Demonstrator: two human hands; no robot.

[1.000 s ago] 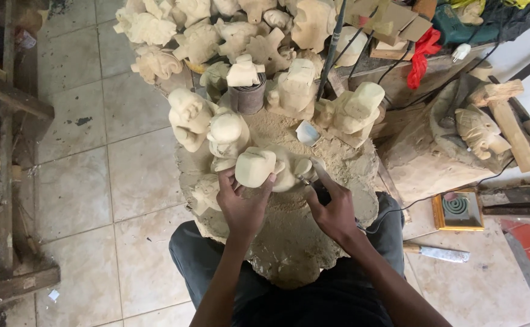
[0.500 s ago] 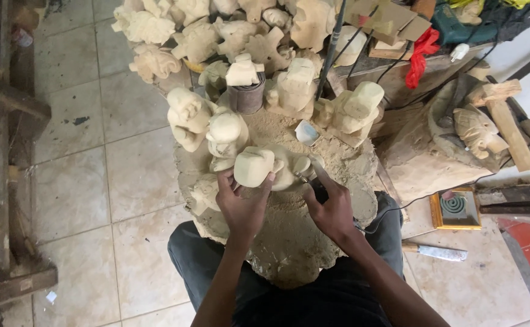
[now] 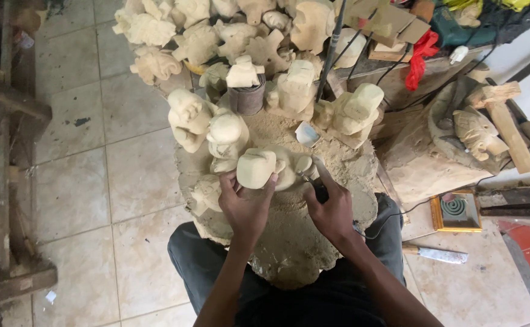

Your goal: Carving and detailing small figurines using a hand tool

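My left hand [image 3: 246, 203] grips a pale rough-cut wooden figure [image 3: 257, 168] and holds it down on a dusty round work block [image 3: 289, 242] in front of my knees. My right hand [image 3: 331, 209] is closed around a dark-handled carving tool [image 3: 315, 183], its tip against the right side of the figure. Sawdust covers the block around both hands.
Several unfinished wooden carvings [image 3: 207, 124] crowd the far half of the block and the pile beyond [image 3: 216, 24]. A small dark can [image 3: 247, 98] stands among them. A larger stump with a mallet [image 3: 507, 124] is at right, a knife [image 3: 437, 254] and a framed coil [image 3: 456, 211] on the tiled floor.
Both hands stay on the figure; the right hand with the tool has shifted slightly against its side. Nothing else has moved.
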